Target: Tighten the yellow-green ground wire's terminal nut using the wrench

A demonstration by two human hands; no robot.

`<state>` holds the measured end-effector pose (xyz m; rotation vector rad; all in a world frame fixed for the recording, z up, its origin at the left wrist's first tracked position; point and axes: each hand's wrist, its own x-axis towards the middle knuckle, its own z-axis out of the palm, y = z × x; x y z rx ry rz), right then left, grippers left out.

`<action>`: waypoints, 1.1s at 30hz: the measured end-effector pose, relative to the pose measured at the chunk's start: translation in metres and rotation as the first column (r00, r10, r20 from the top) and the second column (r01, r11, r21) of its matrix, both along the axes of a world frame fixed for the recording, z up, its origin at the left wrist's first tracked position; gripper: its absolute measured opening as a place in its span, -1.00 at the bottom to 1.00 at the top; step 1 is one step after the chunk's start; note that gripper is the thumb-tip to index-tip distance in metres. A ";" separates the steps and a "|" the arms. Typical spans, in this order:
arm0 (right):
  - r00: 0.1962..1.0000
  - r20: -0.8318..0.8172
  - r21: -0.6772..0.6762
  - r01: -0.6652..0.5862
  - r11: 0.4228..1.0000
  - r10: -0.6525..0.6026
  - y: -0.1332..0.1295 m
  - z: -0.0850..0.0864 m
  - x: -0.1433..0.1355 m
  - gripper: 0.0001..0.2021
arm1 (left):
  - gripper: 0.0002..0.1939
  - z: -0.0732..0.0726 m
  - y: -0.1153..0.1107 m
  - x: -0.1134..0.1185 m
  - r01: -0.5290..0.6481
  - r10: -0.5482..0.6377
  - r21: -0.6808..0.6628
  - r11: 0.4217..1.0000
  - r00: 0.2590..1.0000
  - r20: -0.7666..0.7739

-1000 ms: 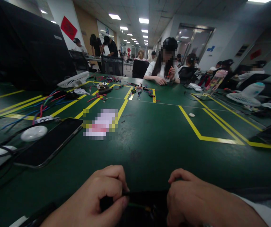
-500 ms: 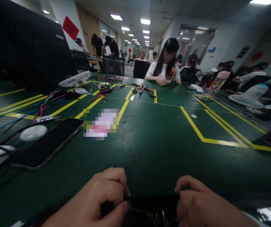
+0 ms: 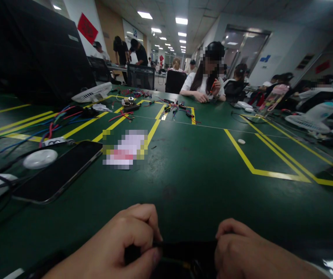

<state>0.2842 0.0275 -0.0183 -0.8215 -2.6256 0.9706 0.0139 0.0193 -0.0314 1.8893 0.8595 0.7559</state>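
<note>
At the bottom of the head view, my left hand (image 3: 122, 242) is closed, thumb and forefinger pinching the rim of a dark black bag-like item (image 3: 188, 248). My right hand (image 3: 243, 248) is curled closed at the other end of that rim, its fingertips mostly hidden. The rim stretches nearly level between both hands, at the near edge of the green table (image 3: 189, 193). Inside the item it is too dark to make out more than faint yellowish and greenish marks.
A phone (image 3: 60, 172), a white round disc (image 3: 40, 159) and coloured wires (image 3: 51, 128) lie at left. A blurred paper (image 3: 127, 149) lies ahead. Wire pieces (image 3: 175, 108) lie farther back, near a seated person (image 3: 205, 83). A fan (image 3: 314, 118) lies at right.
The view has tilted and shifted slightly, so the table things sit a little higher. My right hand's fingers look more tightly curled; both hands stay at the black rim.
</note>
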 end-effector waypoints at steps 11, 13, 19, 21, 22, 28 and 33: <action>0.943 -0.186 -0.264 0.223 0.938 -0.276 -0.006 0.035 0.015 -0.86 | -0.77 0.005 0.005 0.004 0.028 -0.028 -0.017 0.999 1.000 -0.002; 0.893 -0.241 -0.270 0.315 0.910 -0.381 -0.012 0.035 0.023 -0.87 | -0.77 0.003 0.006 0.004 0.024 -0.024 -0.008 1.000 1.000 -0.006; 0.946 -0.315 0.127 0.120 0.985 -0.075 0.003 0.036 0.014 -0.71 | -0.75 0.003 0.007 0.005 0.027 -0.026 0.037 0.999 1.000 -0.010; 0.968 -0.247 0.189 0.090 0.978 -0.041 0.006 0.033 0.008 -0.66 | -0.75 0.004 0.007 0.005 0.017 -0.017 0.062 0.998 1.000 -0.004; 0.975 -0.218 0.199 0.086 0.976 -0.041 0.005 0.031 0.007 -0.66 | -0.75 0.004 0.007 0.005 0.017 -0.017 0.071 0.997 1.000 0.000; 0.973 -0.221 0.132 0.094 0.987 -0.063 -0.007 0.004 0.011 -0.77 | -0.75 0.005 0.006 0.004 0.029 -0.030 0.038 0.999 1.000 0.005; 0.986 -0.134 0.120 0.115 0.986 -0.099 -0.007 0.009 0.008 -0.77 | -0.76 0.006 0.007 0.005 0.025 -0.025 0.030 0.999 1.000 0.010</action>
